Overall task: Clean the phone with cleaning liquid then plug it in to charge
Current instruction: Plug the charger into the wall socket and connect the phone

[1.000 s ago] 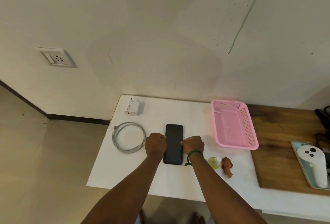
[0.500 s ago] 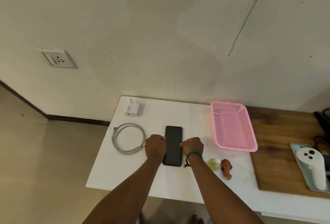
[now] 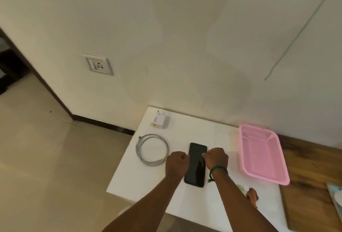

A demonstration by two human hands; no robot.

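Starting with the liquid, uncurl the right hand [image 3: 216, 158], a tight, empty-looking fist like the left hand [image 3: 176, 163], each touching a long edge of the phone [image 3: 196, 167] lying flat on the table [image 3: 129, 176], and reach back for the cleaning bottle [image 3: 244, 188] and brown cloth [image 3: 252, 196] half hidden beside that forearm. Wet the cloth, not the screen. Mind the pink basket [image 3: 262, 157] close by; leave coiled cable [image 3: 152, 150], charger [image 3: 160, 120] and wall socket [image 3: 99, 65] for later.

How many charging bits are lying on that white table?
2: a white adapter at the far left corner, and a coiled cable nearer, left of the phone. Others may be hidden.
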